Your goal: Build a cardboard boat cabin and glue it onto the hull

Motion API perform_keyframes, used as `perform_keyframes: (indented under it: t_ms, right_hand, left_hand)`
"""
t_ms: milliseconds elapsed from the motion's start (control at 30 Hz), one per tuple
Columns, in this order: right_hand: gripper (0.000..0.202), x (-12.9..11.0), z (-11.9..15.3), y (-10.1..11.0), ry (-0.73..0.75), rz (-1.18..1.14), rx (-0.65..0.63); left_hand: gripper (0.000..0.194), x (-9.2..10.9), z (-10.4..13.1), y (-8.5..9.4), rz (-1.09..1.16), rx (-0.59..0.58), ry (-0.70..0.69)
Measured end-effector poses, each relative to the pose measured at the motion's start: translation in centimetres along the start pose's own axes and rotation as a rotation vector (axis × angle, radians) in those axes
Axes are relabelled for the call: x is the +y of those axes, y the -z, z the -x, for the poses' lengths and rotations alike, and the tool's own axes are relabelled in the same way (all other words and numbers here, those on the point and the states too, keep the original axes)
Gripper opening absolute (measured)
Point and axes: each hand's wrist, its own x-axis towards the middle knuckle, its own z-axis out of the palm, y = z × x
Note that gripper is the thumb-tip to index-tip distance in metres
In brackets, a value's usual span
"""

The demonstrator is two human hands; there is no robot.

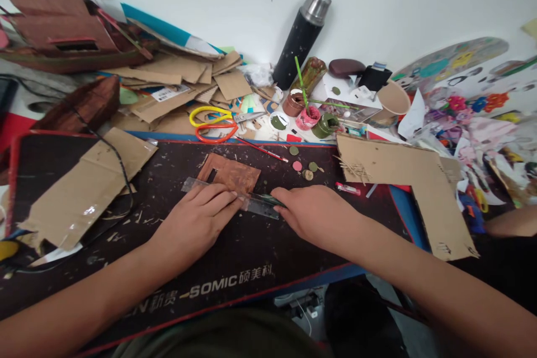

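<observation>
A clear plastic ruler lies slantwise over the lower part of a brown-painted cardboard piece, which has a small slot cut in its left side. My left hand presses down on the ruler and the card's lower edge, its fingers laid out flat. In my right hand is a slim craft knife with a dark green body, pinched between thumb and fingers. Its tip points left, along the ruler's upper edge by the card's right corner. My fingers hide most of the knife.
Beneath lies a black desk mat with scraps. Yellow-orange scissors, a red pencil and open paint jars sit behind. Cardboard pieces flank both sides. A dark flask leans at the wall. Another person's arm shows at right.
</observation>
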Motion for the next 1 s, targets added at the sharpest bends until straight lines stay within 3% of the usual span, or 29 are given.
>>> perform_keyframes:
  t_ms: [767, 1000]
  right_hand:
    - [0.016, -0.54, -0.8, 0.79, 0.035, 0.064, -0.056]
    - [0.016, -0.34, -0.45, -0.01, 0.055, 0.065, -0.021]
  left_hand:
    - [0.039, 0.1, 0.08, -0.13, 0.028, -0.032, 0.038]
    - [0.036, 0.04, -0.03, -0.13, 0.002, -0.007, 0.012]
